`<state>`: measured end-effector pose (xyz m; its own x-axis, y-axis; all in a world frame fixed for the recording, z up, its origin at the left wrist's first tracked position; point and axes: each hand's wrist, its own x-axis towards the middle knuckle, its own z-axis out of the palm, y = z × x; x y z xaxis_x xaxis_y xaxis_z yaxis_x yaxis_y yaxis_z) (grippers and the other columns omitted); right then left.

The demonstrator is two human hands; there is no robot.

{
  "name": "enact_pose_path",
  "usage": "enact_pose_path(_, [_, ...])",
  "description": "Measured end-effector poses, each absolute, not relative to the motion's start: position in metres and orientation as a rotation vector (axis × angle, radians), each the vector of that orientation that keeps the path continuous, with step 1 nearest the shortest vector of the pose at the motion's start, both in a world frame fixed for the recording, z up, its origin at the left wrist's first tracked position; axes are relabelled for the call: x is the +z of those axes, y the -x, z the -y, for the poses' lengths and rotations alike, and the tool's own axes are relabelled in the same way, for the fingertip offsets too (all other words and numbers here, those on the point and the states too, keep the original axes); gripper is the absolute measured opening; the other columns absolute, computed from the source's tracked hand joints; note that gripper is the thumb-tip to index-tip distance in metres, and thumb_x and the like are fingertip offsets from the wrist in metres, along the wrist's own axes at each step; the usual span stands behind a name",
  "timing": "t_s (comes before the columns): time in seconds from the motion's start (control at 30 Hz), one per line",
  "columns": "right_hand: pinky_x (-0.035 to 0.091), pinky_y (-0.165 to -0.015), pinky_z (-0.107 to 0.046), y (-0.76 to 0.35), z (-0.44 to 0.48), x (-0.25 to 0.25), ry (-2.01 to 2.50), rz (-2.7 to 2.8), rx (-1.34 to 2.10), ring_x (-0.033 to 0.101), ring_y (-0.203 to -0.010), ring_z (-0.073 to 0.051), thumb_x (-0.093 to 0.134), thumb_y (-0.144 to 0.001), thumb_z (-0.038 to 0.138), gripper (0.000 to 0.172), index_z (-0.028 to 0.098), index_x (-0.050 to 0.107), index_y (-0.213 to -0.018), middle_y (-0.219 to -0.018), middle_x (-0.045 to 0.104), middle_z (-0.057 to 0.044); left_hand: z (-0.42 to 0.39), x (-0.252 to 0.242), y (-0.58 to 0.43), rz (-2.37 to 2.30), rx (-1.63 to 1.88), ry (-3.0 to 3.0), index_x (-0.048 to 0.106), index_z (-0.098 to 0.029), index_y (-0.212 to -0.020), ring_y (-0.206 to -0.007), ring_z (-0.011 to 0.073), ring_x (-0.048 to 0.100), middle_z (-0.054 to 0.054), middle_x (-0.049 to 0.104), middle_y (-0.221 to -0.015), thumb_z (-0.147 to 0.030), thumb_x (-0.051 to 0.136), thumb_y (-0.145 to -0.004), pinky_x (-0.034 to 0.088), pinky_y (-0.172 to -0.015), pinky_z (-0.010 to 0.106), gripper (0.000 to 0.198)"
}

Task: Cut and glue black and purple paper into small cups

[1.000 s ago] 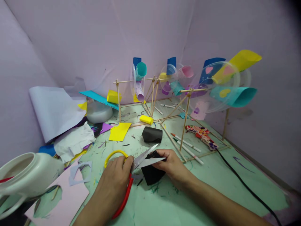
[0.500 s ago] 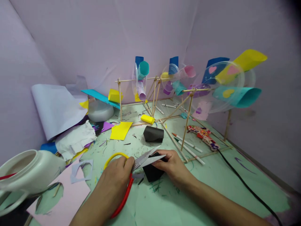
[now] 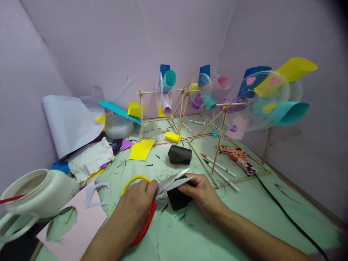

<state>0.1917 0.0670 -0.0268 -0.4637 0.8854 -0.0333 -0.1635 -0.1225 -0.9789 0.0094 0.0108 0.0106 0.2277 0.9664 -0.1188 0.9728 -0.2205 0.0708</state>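
My left hand (image 3: 140,203) is closed around the pivot and handles of a pair of scissors (image 3: 147,220) with one yellow and one red handle. The blades are parted and point right, over a piece of black paper (image 3: 178,198). My right hand (image 3: 199,190) pinches that black paper at its upper right edge, close to the blade tips. The blades cover part of the paper, so whether they are cutting into it is hard to tell. Just behind lies a rolled black paper tube (image 3: 179,154), with a small yellow paper roll (image 3: 173,137) farther back.
Stick frames (image 3: 223,136) carrying plastic discs with coloured paper tubes stand at the back and right. A patterned glue gun (image 3: 237,158) trails a black cord. Several markers (image 3: 221,174) lie beside it. At left are a white watering can (image 3: 45,192), pink paper (image 3: 81,224) and paper scraps.
The whole view has shifted slightly, so things appear a little farther right. Both hands keep nearly the same hold on the scissors and the black paper.
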Motion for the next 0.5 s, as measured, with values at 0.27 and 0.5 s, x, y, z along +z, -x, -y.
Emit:
enact_pose_path(0.27, [0.046, -0.072, -0.03, -0.191, -0.068, -0.028, 0.871, 1.327, 1.705, 0.061, -0.072, -0.017, 0.07, -0.066, 0.026, 0.018, 0.017, 0.073, -0.081, -0.073, 0.069, -0.003, -0.01, 0.011, -0.009, -1.851, -0.078, -2.338, 0.049, -0.018, -0.097, -0.078, 0.0213, 0.056, 0.009, 0.057, -0.088, -0.003, 0.03, -0.079, 0.043, -0.067, 0.033, 0.031])
enact_pose_path(0.5, [0.047, -0.065, -0.027, -0.191, -0.07, -0.033, 0.867, 1.255, 1.754, 0.06, -0.064, -0.014, 0.073, -0.064, 0.03, 0.02, 0.014, 0.071, -0.077, -0.069, 0.068, -0.001, -0.008, 0.01, 0.002, -1.814, 0.21, -2.232, 0.052, -0.023, -0.094, -0.08, 0.0189, 0.058, 0.005, 0.061, -0.088, -0.013, 0.032, -0.082, 0.044, -0.068, 0.028, 0.025])
